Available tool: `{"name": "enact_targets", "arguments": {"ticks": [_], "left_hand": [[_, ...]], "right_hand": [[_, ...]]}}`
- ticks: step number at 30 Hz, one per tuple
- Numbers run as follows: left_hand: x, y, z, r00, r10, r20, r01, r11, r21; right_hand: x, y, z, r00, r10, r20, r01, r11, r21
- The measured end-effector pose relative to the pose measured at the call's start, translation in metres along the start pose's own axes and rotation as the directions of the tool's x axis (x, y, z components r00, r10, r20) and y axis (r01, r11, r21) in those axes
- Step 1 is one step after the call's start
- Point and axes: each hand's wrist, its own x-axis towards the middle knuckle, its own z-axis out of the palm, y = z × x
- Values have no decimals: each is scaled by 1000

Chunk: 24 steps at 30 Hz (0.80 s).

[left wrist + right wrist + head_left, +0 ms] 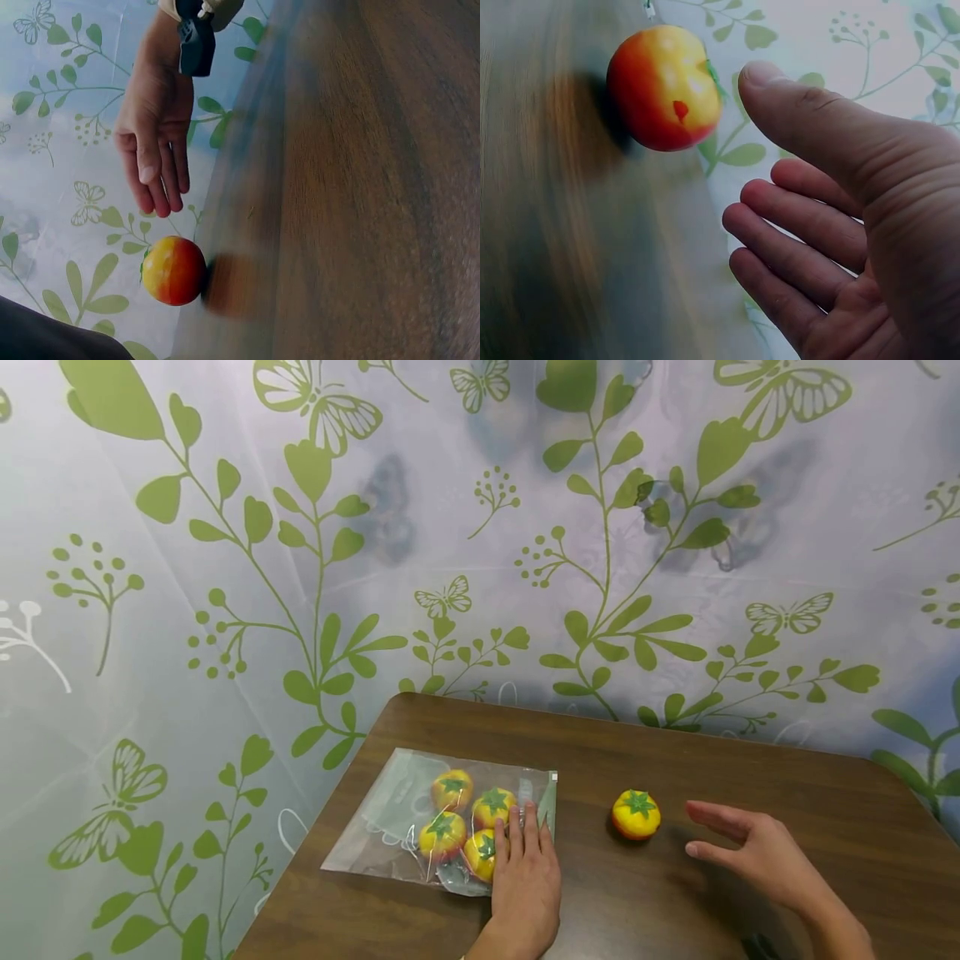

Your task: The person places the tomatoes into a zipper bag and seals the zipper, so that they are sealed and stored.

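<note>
A clear plastic bag point(356, 852) lies flat on the table with several yellow-and-red tomatoes inside, each topped by a green star-shaped leaf. My left hand point(528, 881) rests on the bag's right part, fingers straight, partly covering it. One loose tomato point(636, 815) of the same kind stands on the wood to the right of the bag. Just right of it my right hand point(765, 852) hovers with thumb and fingers apart, holding nothing. In the right wrist view, a gap separates the thumb from the tomato point(664, 86). The left wrist view shows the right hand point(156, 131) beyond the tomato point(174, 270).
The brown wooden table point(510, 718) has a rounded far edge against a hanging curtain point(465, 543) printed with green leaves and butterflies. A small dark object point(759, 947) shows at the bottom edge, below the right hand.
</note>
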Motion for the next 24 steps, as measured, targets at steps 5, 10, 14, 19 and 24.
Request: {"name": "enact_targets", "arguments": {"ticks": [5, 10, 14, 19, 24], "left_hand": [[0, -1, 1, 1000, 2, -4, -2, 1000, 2], [-1, -2, 2, 1000, 5, 1, -5, 1000, 3], [-2, -3, 2, 1000, 8, -2, -8, 1000, 2], [-4, -3, 2, 1000, 10, -8, -10, 1000, 1], [-4, -3, 2, 1000, 4, -7, -4, 1000, -10]], "right_hand": [[10, 3, 12, 1000, -13, 1, 13, 999, 30], [20, 1, 26, 1000, -9, 20, 8, 999, 52], [28, -2, 36, 1000, -14, 25, 12, 998, 67], [34, -5, 46, 999, -32, 15, 30, 997, 67], [37, -9, 51, 999, -52, -1, 52, 997, 51]]}}
